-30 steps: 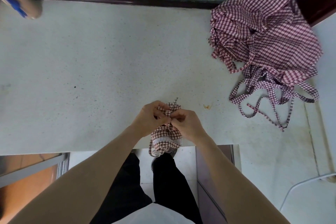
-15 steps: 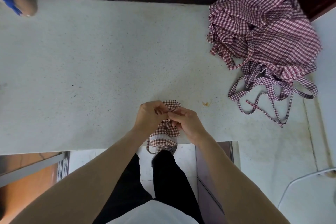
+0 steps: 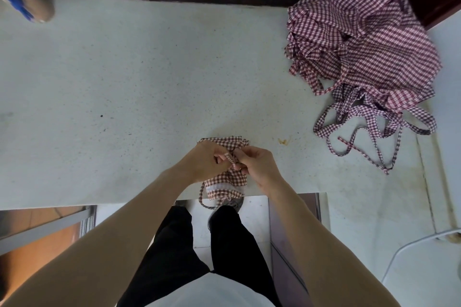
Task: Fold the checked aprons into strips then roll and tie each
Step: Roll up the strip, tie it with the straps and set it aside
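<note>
Between both hands' fingers (image 3: 225, 157), rolled apron's (image 3: 225, 178) tie strap (image 3: 232, 159).

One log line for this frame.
stage: tying | left hand: pinches strap | right hand: pinches strap | rolled apron: counter edge | pile: untouched

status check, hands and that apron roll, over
Left hand and right hand pinching the tie strap. Rolled apron at table edge. Loose apron pile far right, nothing blocking.

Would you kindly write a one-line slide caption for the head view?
Both hands, left hand and right hand, pinch a strap over a rolled apron at the table edge.
</note>
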### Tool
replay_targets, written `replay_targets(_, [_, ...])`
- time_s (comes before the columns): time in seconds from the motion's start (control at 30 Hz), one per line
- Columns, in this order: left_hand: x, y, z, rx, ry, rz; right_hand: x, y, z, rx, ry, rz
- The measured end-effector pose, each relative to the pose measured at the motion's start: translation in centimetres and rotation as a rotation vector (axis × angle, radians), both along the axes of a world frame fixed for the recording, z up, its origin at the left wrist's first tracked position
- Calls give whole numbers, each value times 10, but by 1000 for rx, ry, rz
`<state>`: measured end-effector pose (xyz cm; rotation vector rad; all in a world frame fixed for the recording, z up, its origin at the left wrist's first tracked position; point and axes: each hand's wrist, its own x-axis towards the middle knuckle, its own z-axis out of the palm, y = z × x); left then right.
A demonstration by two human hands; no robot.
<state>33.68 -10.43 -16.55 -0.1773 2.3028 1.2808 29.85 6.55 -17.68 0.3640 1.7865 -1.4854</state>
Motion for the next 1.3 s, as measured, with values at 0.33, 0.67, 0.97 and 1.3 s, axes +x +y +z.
replay_targets(0.33, [-1, 13, -8, -69, 47, 184, -2, 1, -1, 79, 29, 7])
replay_targets(0.67, [-15, 16, -1, -138, -70, 88, 4, 2, 4, 195, 258, 88])
replay_targets(0.97, [-22, 20, 0, -272, -43, -82, 6, 4, 8, 377, 196, 132])
replay_targets(1.3, [-13, 21, -7, -162, -1, 52, -12, 8, 11, 199, -132, 204])
